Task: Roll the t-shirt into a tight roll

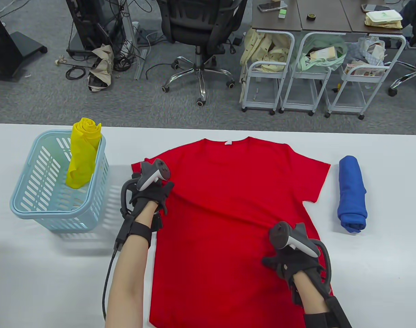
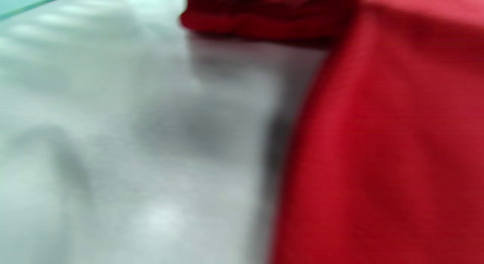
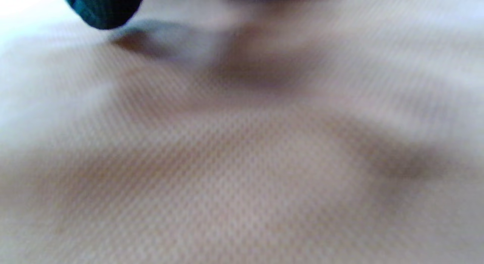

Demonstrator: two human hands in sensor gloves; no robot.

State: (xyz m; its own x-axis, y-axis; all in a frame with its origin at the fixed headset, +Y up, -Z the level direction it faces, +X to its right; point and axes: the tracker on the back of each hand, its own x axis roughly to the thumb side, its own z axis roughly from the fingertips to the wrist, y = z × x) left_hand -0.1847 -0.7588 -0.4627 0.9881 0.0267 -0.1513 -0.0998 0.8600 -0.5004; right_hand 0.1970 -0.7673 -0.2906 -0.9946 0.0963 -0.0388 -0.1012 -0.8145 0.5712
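We see a red t-shirt (image 1: 235,212) spread flat, not rolled, at the centre of the white tabletop (image 1: 40,273), collar toward 12 o'clock, hem toward 6 o'clock, a shallow crease crossing its middle. Our left hand (image 1: 151,191) rests at the shirt's 9 o'clock edge by the sleeve, fingers extended on the cloth. Our right hand (image 1: 290,263) lies at 4 o'clock on the fabric; we cannot tell whether its grip is closed.

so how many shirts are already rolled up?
2. The yellow roll stands upright in the light blue basket at left; the blue roll lies on the table right of the flat red t-shirt. None seems hidden.
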